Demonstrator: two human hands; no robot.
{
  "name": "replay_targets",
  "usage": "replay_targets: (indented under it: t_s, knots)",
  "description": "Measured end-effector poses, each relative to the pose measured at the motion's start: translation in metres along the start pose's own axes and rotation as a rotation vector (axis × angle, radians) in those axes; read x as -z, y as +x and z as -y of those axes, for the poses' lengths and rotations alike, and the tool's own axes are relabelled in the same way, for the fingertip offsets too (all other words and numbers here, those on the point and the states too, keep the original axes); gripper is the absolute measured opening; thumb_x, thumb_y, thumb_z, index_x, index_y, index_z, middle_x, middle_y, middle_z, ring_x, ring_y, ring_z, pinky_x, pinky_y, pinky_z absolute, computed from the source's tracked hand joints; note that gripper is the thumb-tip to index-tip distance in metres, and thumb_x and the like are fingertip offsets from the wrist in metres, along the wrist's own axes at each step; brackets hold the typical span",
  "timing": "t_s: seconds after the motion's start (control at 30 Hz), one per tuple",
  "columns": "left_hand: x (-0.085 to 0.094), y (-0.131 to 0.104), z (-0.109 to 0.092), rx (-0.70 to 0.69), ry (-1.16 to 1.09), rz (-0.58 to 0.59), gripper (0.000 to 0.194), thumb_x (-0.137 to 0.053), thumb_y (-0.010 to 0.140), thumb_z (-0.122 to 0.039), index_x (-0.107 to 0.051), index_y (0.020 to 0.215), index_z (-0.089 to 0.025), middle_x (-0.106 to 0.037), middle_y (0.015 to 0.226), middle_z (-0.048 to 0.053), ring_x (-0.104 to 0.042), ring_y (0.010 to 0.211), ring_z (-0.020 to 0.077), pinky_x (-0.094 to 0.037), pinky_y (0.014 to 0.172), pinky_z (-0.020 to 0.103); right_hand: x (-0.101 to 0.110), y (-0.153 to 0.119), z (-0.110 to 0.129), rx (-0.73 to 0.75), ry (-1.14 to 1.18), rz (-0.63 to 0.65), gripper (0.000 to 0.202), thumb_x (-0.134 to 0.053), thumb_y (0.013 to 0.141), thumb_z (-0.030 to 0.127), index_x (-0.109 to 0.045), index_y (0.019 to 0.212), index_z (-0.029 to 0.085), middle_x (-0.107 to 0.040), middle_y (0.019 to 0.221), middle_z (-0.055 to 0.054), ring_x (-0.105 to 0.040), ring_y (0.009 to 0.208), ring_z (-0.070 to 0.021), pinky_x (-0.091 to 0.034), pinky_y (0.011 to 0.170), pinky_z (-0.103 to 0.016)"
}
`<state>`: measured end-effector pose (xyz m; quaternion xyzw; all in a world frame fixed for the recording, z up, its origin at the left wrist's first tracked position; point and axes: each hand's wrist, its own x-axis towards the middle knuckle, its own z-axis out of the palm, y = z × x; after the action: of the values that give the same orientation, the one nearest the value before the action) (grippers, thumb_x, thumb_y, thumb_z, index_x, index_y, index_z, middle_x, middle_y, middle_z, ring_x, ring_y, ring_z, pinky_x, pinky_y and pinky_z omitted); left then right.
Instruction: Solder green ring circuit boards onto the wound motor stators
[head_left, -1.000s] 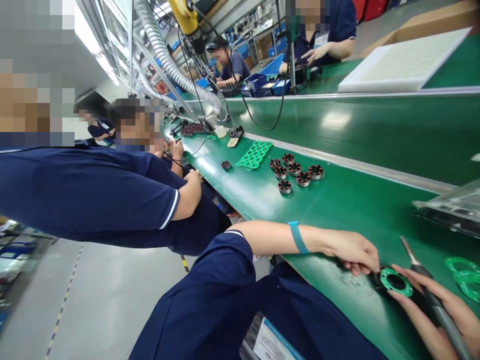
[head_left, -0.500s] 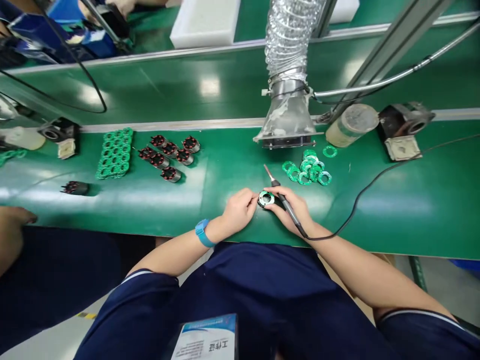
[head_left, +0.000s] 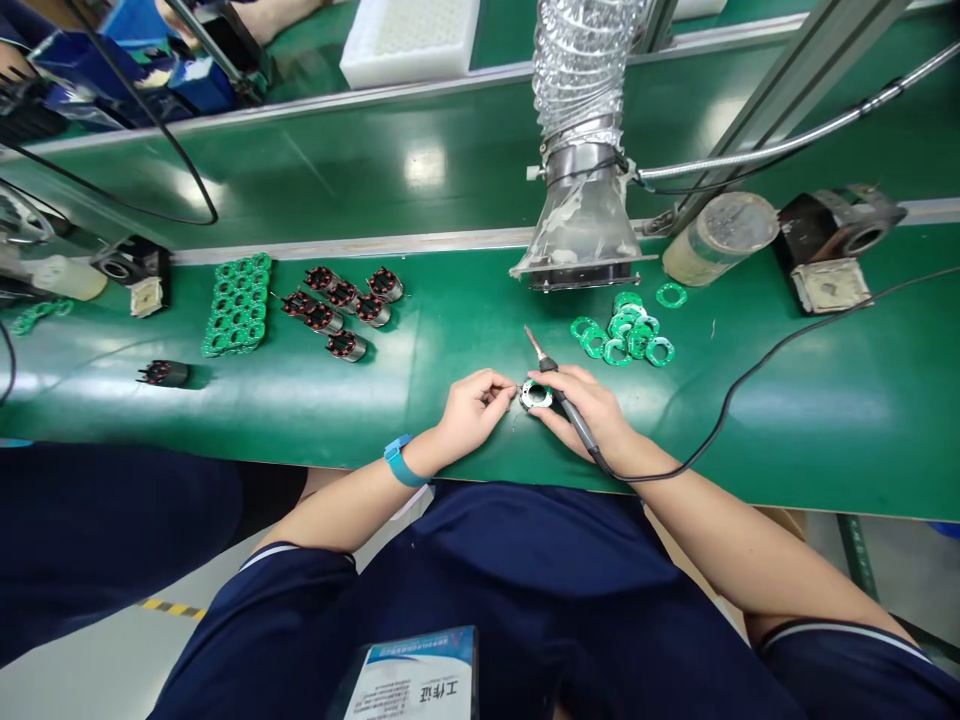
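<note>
Green ring: one, clamped by the right hand.
Iron: one, in that hand.
Left hand: fingertips together, just beside the ring; pinched content too small to tell.
Stators: seven beyond it, one farther left on the bench.

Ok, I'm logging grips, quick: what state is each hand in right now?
Left hand: pinched closed; can't tell if holding anything.
Right hand: closed, holding soldering iron and ring-shaped part.

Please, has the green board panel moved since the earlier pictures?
No, the green board panel appears unmoved against the metal strip behind it; only the view shifted.
</note>
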<state>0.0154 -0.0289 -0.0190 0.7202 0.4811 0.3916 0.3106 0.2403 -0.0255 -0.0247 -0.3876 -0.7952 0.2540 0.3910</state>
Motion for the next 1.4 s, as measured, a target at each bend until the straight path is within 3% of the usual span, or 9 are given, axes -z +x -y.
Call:
replay_targets:
  t_s: [0.13, 0.23, 0.47, 0.7, 0.83, 1.0, 1.1, 1.23, 1.4]
  knots:
    - [-0.005, -0.004, -0.001, -0.257, 0.174, 0.016, 0.014, -0.054, 0.1, -0.017, -0.068, 0.096, -0.016, -0.071, 0.09, 0.007, -0.066, 0.083, 0.0154, -0.055, 0.076, 0.029, -0.002, 0.0, 0.003, -0.018, 0.059, -0.039, 0.041, -0.073, 0.091, 0.031, -0.063, 0.131, 0.028, -0.072, 0.119, -0.009, -0.069, 0.11, -0.0248, -0.058, 0.096, -0.041]
    - [-0.009, -0.006, -0.001, -0.3, 0.224, 0.003, 0.018, -0.052, 0.101, -0.015, -0.068, 0.109, -0.016, -0.071, 0.098, 0.01, -0.067, 0.091, 0.0174, -0.057, 0.083, 0.032, -0.005, -0.001, 0.007, -0.069, 0.092, -0.071, 0.039, -0.074, 0.091, 0.033, -0.064, 0.129, 0.028, -0.072, 0.118, -0.009, -0.07, 0.11, -0.0246, -0.059, 0.096, -0.04]
    - [-0.006, -0.009, -0.004, -0.22, 0.015, 0.02, 0.028, -0.052, 0.102, -0.013, -0.07, 0.123, -0.017, -0.066, 0.101, 0.009, -0.063, 0.095, 0.017, -0.055, 0.084, 0.033, -0.008, -0.003, 0.01, -0.115, 0.085, -0.123, 0.043, -0.076, 0.09, 0.039, -0.064, 0.13, 0.028, -0.07, 0.115, -0.009, -0.07, 0.104, -0.0245, -0.06, 0.093, -0.04]
    - [0.004, -0.012, -0.01, 0.06, -0.291, 0.225, 0.046, -0.06, 0.099, -0.025, -0.06, 0.145, -0.026, -0.058, 0.104, 0.007, -0.058, 0.09, 0.0151, -0.052, 0.077, 0.029, -0.01, -0.004, 0.007, -0.113, 0.026, -0.164, 0.048, -0.076, 0.089, 0.046, -0.062, 0.13, 0.027, -0.071, 0.114, -0.01, -0.07, 0.1, -0.0251, -0.06, 0.091, -0.041]
    - [0.01, -0.001, -0.013, 0.164, -0.327, 0.312, 0.047, -0.065, 0.096, -0.029, -0.062, 0.143, -0.024, -0.06, 0.1, 0.007, -0.058, 0.081, 0.0141, -0.051, 0.066, 0.025, -0.011, -0.006, 0.004, -0.1, 0.016, -0.181, 0.052, -0.078, 0.087, 0.046, -0.06, 0.132, 0.028, -0.07, 0.117, -0.01, -0.07, 0.104, -0.0262, -0.061, 0.093, -0.043]
    - [0.015, 0.004, -0.013, 0.106, -0.266, 0.394, 0.054, -0.066, 0.095, -0.029, -0.055, 0.147, -0.022, -0.063, 0.088, 0.003, -0.056, 0.068, 0.0105, -0.05, 0.059, 0.022, -0.012, -0.01, 0.001, -0.108, 0.02, -0.18, 0.059, -0.081, 0.084, 0.045, -0.057, 0.136, 0.029, -0.07, 0.12, -0.01, -0.069, 0.104, -0.0269, -0.062, 0.092, -0.045]
    - [0.016, 0.001, -0.006, 0.074, -0.1, 0.283, 0.045, -0.069, 0.092, -0.023, -0.061, 0.136, -0.018, -0.063, 0.081, -0.001, -0.054, 0.062, 0.0083, -0.048, 0.059, 0.021, -0.01, -0.009, 0.001, -0.108, 0.004, -0.154, 0.064, -0.082, 0.083, 0.045, -0.056, 0.139, 0.028, -0.069, 0.122, -0.011, -0.068, 0.107, -0.028, -0.06, 0.095, -0.047]
    - [0.016, -0.001, -0.001, -0.056, 0.116, 0.2, 0.004, -0.063, 0.094, -0.019, -0.066, 0.093, -0.017, -0.062, 0.077, 0.001, -0.056, 0.068, 0.011, -0.048, 0.065, 0.025, -0.007, -0.005, 0.003, -0.071, -0.032, -0.101, 0.065, -0.08, 0.085, 0.041, -0.054, 0.144, 0.028, -0.066, 0.127, -0.012, -0.065, 0.117, -0.0295, -0.057, 0.102, -0.048]
    - [0.011, 0.0, -0.004, -0.188, 0.134, 0.173, 0.019, -0.067, 0.093, -0.024, -0.06, 0.109, -0.018, -0.067, 0.111, 0.01, -0.064, 0.095, 0.0182, -0.054, 0.077, 0.03, -0.007, -0.004, 0.006, 0.025, -0.093, -0.132, 0.055, -0.074, 0.09, 0.028, -0.055, 0.142, 0.027, -0.07, 0.128, -0.012, -0.067, 0.115, -0.0295, -0.058, 0.097, -0.047]
